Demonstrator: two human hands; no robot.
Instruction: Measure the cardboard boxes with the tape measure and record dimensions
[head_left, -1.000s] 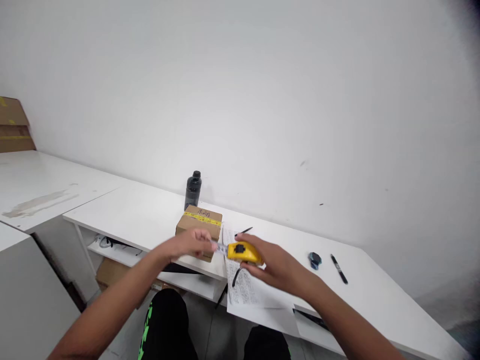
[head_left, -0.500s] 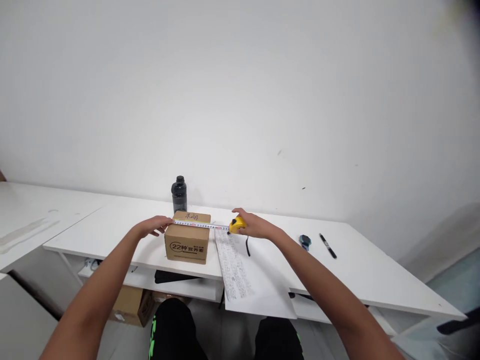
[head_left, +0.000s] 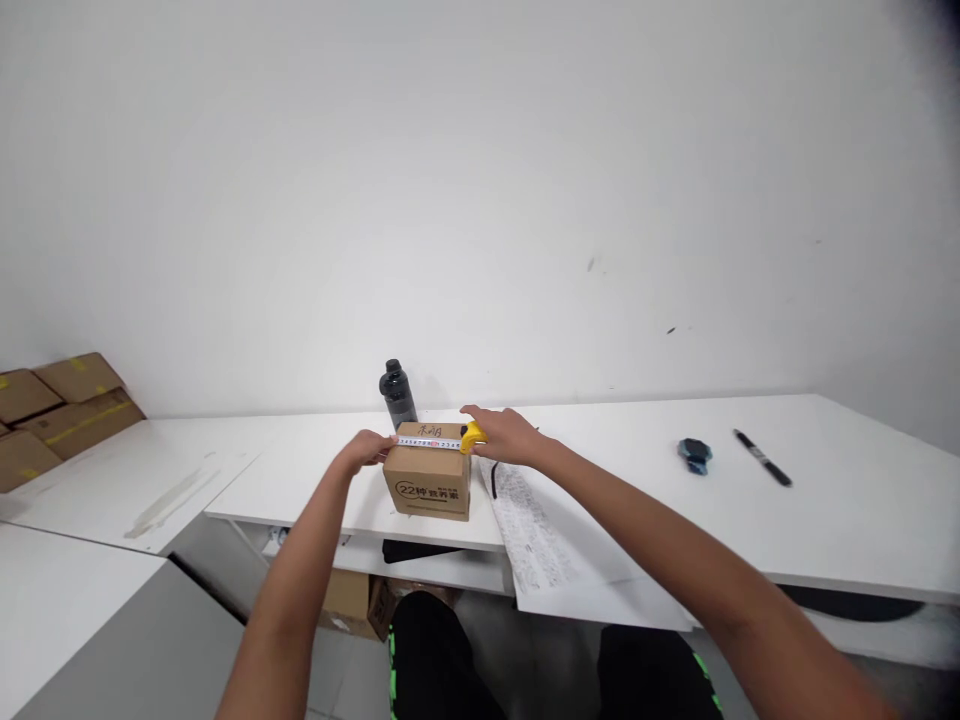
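Note:
A small cardboard box [head_left: 426,494] with dark printing on its front sits on the white desk. Across its top lies the white blade of a yellow tape measure [head_left: 472,437], drawn out from left to right. My left hand [head_left: 364,449] pinches the blade's free end at the box's left top edge. Wrapped round the yellow case, my right hand [head_left: 507,436] holds it against the right top edge of the box. Handwriting in dark ink shows on the box top behind the blade.
A dark bottle [head_left: 398,396] stands behind the box. Written paper sheets [head_left: 536,545] hang over the desk's front edge. Farther right lie a blue-black watch-like object [head_left: 694,454] and a black marker [head_left: 762,458]. Cardboard boxes [head_left: 71,405] are stacked at far left.
The tape measure's case has come in from beyond the box to its right edge, shortening the blade. My view has turned left, so the desk things appear farther right.

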